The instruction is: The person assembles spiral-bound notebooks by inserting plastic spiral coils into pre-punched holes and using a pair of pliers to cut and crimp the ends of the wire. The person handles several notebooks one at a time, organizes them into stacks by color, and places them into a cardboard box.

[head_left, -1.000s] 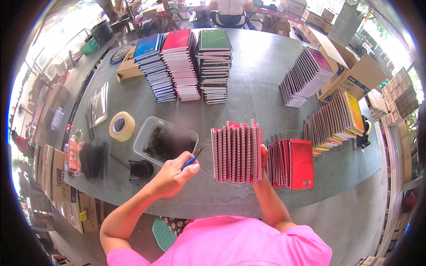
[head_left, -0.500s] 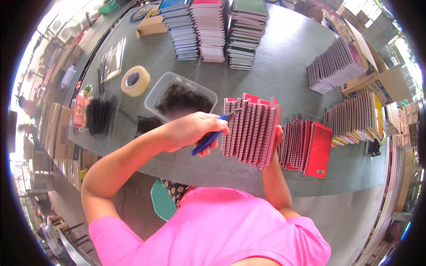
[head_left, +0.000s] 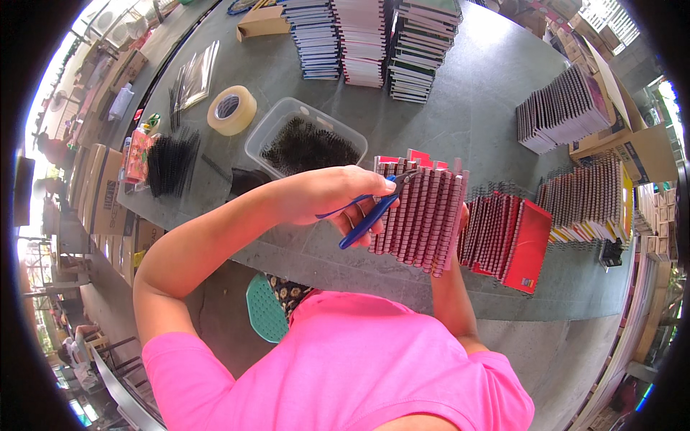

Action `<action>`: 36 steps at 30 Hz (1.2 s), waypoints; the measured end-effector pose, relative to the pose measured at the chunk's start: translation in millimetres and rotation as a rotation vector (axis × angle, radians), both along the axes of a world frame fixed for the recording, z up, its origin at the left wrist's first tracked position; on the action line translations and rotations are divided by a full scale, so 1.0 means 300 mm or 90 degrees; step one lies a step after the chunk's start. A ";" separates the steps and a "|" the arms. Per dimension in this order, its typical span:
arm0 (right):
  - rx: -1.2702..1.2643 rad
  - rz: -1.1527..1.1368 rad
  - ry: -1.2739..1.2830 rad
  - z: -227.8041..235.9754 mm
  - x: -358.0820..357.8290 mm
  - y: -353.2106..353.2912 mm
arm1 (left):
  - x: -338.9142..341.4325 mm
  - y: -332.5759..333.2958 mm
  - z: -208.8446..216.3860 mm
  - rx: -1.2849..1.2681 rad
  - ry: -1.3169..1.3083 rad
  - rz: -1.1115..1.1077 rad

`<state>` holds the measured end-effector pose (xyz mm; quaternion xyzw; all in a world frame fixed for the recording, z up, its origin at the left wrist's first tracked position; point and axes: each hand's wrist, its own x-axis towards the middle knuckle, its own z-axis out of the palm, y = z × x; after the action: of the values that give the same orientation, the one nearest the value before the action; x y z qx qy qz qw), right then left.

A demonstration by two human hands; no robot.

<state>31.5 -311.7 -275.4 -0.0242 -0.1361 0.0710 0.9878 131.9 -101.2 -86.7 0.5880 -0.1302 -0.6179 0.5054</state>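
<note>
My left hand (head_left: 352,197) is wrapped round a pair of blue-handled wire cutters (head_left: 368,221), with the handles spread apart. The cutters' metal jaws lie at the upper left part of a stack of red spiral notebooks (head_left: 420,215). The coil edges of this stack face me in close rows. My right hand (head_left: 462,214) grips the stack from its right side, and most of its fingers are hidden behind the books. More red spiral notebooks (head_left: 503,241) lean on the table just right of that hand.
A clear plastic tub (head_left: 309,140) holds black wire bits. Left of it are a tape roll (head_left: 232,110) and black coils (head_left: 172,161). Tall book stacks (head_left: 366,43) stand at the back. Yellow-edged notebooks (head_left: 586,197), grey-coiled notebooks (head_left: 560,108) and a carton (head_left: 636,154) are at right.
The view has shifted slightly, so the table things appear farther right. The cutters' handles have spread, and their jaws have moved a little along the coil edges of the held stack.
</note>
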 end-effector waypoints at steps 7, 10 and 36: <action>-0.024 -0.005 0.080 -0.019 -0.031 0.015 | 0.000 -0.025 0.010 0.009 0.017 -0.031; -0.031 0.020 0.052 -0.030 -0.033 0.008 | -0.014 -0.046 0.019 0.047 0.121 0.072; -0.094 -0.014 0.145 0.008 -0.030 0.018 | -0.014 0.004 0.024 0.057 -0.070 -0.027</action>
<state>22.5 -306.2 -273.1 -0.0904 -0.0170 0.0723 0.9931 127.6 -99.9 -79.5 0.6402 -0.1425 -0.6004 0.4577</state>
